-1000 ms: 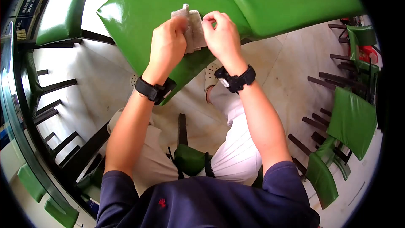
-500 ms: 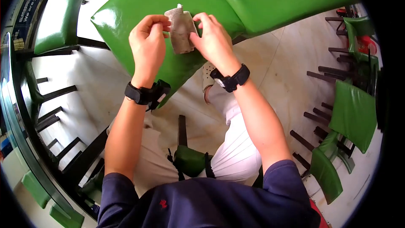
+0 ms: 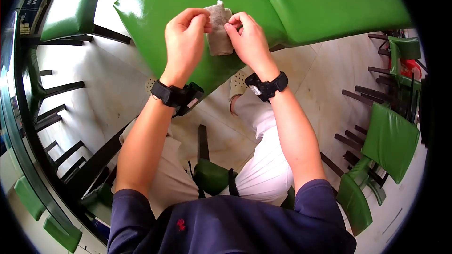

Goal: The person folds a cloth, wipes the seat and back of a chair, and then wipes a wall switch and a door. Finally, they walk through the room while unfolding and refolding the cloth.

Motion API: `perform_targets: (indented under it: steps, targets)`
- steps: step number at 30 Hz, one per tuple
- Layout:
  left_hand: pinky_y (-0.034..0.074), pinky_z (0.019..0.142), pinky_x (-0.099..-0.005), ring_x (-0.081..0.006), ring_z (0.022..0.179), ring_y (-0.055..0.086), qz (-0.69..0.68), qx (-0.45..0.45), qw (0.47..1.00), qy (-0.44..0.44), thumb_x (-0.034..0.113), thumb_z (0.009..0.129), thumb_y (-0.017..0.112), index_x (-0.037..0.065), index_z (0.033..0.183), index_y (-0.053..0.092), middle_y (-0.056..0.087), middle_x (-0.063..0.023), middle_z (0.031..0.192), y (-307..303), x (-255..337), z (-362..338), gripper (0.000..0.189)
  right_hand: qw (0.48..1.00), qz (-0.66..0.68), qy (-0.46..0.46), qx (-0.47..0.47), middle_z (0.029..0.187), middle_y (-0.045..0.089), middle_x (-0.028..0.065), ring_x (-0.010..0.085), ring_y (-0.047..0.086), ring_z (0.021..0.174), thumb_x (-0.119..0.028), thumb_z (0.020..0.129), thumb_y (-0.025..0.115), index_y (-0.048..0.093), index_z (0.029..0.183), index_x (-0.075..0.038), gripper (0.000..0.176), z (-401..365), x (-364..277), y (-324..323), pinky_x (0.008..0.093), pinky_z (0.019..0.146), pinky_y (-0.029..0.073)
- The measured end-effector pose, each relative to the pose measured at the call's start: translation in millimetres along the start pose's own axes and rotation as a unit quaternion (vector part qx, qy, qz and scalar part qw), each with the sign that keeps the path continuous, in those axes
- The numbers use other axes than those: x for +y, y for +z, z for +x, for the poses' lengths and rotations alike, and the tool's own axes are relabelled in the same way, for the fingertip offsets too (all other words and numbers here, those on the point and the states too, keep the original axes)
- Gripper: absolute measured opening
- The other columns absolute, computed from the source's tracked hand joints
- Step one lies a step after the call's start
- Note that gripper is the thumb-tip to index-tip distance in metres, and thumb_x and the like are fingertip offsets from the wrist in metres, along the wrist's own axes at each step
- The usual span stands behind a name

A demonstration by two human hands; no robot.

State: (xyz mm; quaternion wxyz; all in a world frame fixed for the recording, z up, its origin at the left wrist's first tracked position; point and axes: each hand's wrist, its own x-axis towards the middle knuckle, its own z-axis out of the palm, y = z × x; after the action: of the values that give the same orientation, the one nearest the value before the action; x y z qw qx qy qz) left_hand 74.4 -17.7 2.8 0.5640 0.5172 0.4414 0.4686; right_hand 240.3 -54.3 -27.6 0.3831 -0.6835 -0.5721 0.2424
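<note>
A small folded grey-brown cloth (image 3: 219,35) lies on the green padded chair seat (image 3: 165,4), with a bit of white showing at its top end. My left hand (image 3: 186,35) is closed in a pinch at the cloth's upper left edge. Across from it, my right hand (image 3: 248,37) has its thumb and curled fingers closed on the right edge. A paler layer shows beside that hand's fingertips. The pinched fingers hide how much of the fabric lies between them.
Another green padded section (image 3: 339,4) adjoins on the right. Green chairs stand at the left (image 3: 75,4) and right (image 3: 391,136), their dark legs reaching across the pale floor (image 3: 301,70). A glass-edged table (image 3: 33,169) runs along the left. My legs are below.
Both hands and the cloth appear further right in view, as does the seat. My right hand's fingers have curled in closer to the cloth's right edge.
</note>
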Motion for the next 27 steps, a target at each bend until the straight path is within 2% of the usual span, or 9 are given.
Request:
perform_targets:
  steps: [4, 6, 9, 10, 14, 17, 21, 25, 27]
  targets:
    - [0.053, 0.067, -0.0287, -0.0125, 0.072, 0.063, 0.206, 0.032, 0.977, -0.049, 0.009, 0.094, 0.059, -0.006, 0.103, 0.071, 0.069, -0.0083, 0.083, -11.3, -1.4, -1.3, 0.022, 0.998, -0.056, -0.031, 0.027, 0.096, 0.068, 0.0101, 0.0273, 0.068, 0.087, -0.020, 0.091, 0.070, 0.062, 0.099, -0.006, 0.018, 2.0, 6.7, -2.8, 0.0387, 0.075, 0.055]
    - [0.053, 0.067, -0.0314, -0.0153, 0.070, 0.065, 0.280, -0.033, 0.959, -0.023, 0.011, 0.092, 0.061, -0.002, 0.108, 0.072, 0.069, -0.0126, 0.081, -7.7, -1.6, -9.0, 0.024, 0.998, -0.054, -0.026, 0.022, 0.096, 0.068, 0.0100, 0.0273, 0.068, 0.087, -0.019, 0.091, 0.070, 0.062, 0.099, -0.006, 0.017, 0.8, 7.6, -3.2, 0.0388, 0.075, 0.055]
    - [0.055, 0.075, -0.0373, -0.0275, 0.081, 0.069, 0.261, -0.065, 0.958, 0.100, 0.010, 0.092, 0.061, 0.000, 0.111, 0.073, 0.070, -0.0190, 0.099, 5.8, -11.0, -14.3, 0.025, 0.998, -0.061, -0.015, 0.021, 0.095, 0.069, 0.0101, 0.0281, 0.069, 0.085, -0.018, 0.092, 0.068, 0.063, 0.097, -0.006, 0.015, 4.4, 10.5, -8.1, 0.0395, 0.073, 0.055]
    - [0.055, 0.079, -0.0379, -0.0311, 0.087, 0.068, 0.263, -0.077, 0.959, 0.074, 0.007, 0.092, 0.061, -0.001, 0.111, 0.073, 0.069, -0.0187, 0.104, 9.9, -10.4, -16.3, 0.024, 0.997, -0.064, -0.003, 0.041, 0.094, 0.070, 0.0105, 0.0283, 0.069, 0.083, -0.019, 0.092, 0.067, 0.064, 0.096, -0.005, 0.014, 7.7, 13.2, -10.6, 0.0399, 0.072, 0.055]
    - [0.055, 0.083, -0.0386, -0.0367, 0.090, 0.068, 0.270, -0.070, 0.945, 0.170, 0.000, 0.091, 0.055, -0.001, 0.111, 0.072, 0.069, -0.0194, 0.106, 30.4, -24.7, -17.6, 0.027, 0.998, -0.018, 0.026, 0.059, 0.091, 0.072, 0.0129, 0.0278, 0.070, 0.077, -0.024, 0.095, 0.067, 0.067, 0.098, -0.003, 0.021, 7.2, -3.4, -18.9, 0.0391, 0.070, 0.056]
    - [0.055, 0.084, -0.0390, -0.0374, 0.091, 0.068, 0.230, -0.076, 0.958, 0.153, -0.002, 0.090, 0.054, -0.002, 0.110, 0.072, 0.069, -0.0194, 0.104, 33.4, -21.3, -18.2, 0.028, 0.998, 0.014, 0.041, 0.033, 0.091, 0.073, 0.0136, 0.0263, 0.070, 0.077, -0.030, 0.096, 0.068, 0.068, 0.100, -0.002, 0.028, 5.8, 4.0, -14.9, 0.0372, 0.071, 0.056]
    - [0.060, 0.079, -0.0318, -0.0201, 0.090, 0.074, 0.200, -0.049, 0.979, -0.008, 0.000, 0.096, 0.048, -0.010, 0.111, 0.068, 0.073, -0.0181, 0.103, 19.7, -19.6, -8.5, 0.028, 0.996, -0.072, 0.023, 0.054, 0.097, 0.073, 0.0132, 0.0288, 0.071, 0.080, -0.029, 0.094, 0.069, 0.069, 0.101, -0.004, 0.026, 5.8, 11.0, -19.6, 0.0389, 0.071, 0.056]
    - [0.060, 0.082, -0.0326, -0.0213, 0.091, 0.073, 0.199, -0.078, 0.977, 0.024, 0.002, 0.098, 0.047, -0.009, 0.114, 0.068, 0.074, -0.0170, 0.100, 21.6, -27.9, -9.4, 0.029, 0.990, -0.122, 0.025, 0.068, 0.102, 0.073, 0.0131, 0.0335, 0.071, 0.086, -0.031, 0.094, 0.068, 0.070, 0.103, -0.007, 0.026, 0.1, -5.6, -17.6, 0.0437, 0.074, 0.057]
    - [0.059, 0.084, -0.0333, -0.0220, 0.095, 0.073, 0.187, -0.087, 0.978, -0.010, 0.002, 0.098, 0.047, -0.010, 0.118, 0.066, 0.074, -0.0178, 0.106, 23.1, -27.0, -8.0, 0.030, 0.979, -0.185, -0.015, 0.087, 0.105, 0.071, 0.0169, 0.0386, 0.070, 0.091, -0.042, 0.093, 0.065, 0.070, 0.106, -0.003, 0.041, -7.3, -15.4, -7.5, 0.0484, 0.077, 0.057]
